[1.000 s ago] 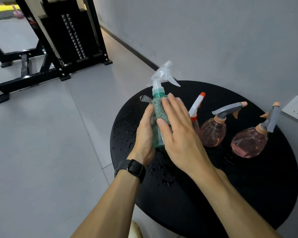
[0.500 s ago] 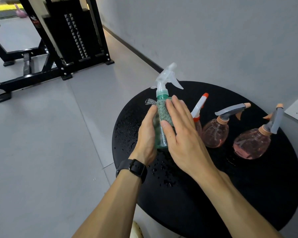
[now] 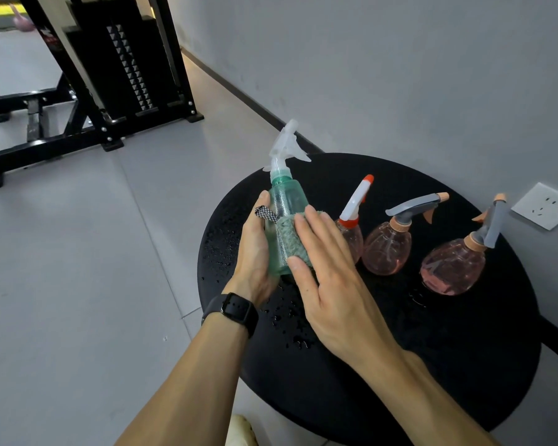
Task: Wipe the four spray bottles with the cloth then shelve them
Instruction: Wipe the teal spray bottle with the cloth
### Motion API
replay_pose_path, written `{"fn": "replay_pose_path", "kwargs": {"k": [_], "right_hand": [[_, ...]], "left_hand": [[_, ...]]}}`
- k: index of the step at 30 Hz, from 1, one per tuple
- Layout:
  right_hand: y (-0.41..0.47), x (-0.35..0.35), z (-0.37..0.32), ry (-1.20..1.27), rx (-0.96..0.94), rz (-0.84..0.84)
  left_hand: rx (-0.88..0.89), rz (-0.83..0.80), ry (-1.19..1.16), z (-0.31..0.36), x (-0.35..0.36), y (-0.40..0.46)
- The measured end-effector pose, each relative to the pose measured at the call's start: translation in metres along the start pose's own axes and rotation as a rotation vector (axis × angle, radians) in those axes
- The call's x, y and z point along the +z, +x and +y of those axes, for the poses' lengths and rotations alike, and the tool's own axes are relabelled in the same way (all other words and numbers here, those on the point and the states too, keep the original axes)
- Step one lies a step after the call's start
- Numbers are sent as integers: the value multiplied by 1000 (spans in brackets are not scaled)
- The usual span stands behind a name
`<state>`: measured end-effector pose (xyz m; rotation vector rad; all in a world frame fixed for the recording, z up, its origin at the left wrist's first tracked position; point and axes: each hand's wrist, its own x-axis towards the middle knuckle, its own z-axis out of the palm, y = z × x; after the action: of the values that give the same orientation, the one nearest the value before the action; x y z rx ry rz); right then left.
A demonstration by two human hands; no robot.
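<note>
Wiping goes best with steady support: the left hand [image 3: 255, 252] grips the green bottle [image 3: 285, 220], held just above the wet black table [image 3: 464, 349], while the right hand [image 3: 329, 278] presses the cloth [image 3: 292, 236] flat-fingered against its side. Turning the bottle (droplets cling higher up) should reach every face.

Both bare forearms reached forward from the lower edge of the view and came together. The left hand [image 3: 255, 252], with a black smartwatch [image 3: 234, 312] on its wrist, was curled around the side of the translucent green plastic spray bottle [image 3: 285, 214]. The right hand [image 3: 327, 278] lay with straight fingers [image 3: 306, 233], pressing the pale green textured cloth [image 3: 290, 239] flat against that bottle.
</note>
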<state>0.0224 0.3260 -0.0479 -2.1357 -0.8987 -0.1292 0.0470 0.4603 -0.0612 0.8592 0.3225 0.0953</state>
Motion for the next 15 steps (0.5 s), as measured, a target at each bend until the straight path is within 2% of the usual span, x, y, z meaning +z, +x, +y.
{"fn": "replay_pose_path", "kwargs": {"k": [15], "right_hand": [[32, -10, 6, 30, 115, -11]], "left_hand": [[-5, -65, 267, -6, 6, -5]]}}
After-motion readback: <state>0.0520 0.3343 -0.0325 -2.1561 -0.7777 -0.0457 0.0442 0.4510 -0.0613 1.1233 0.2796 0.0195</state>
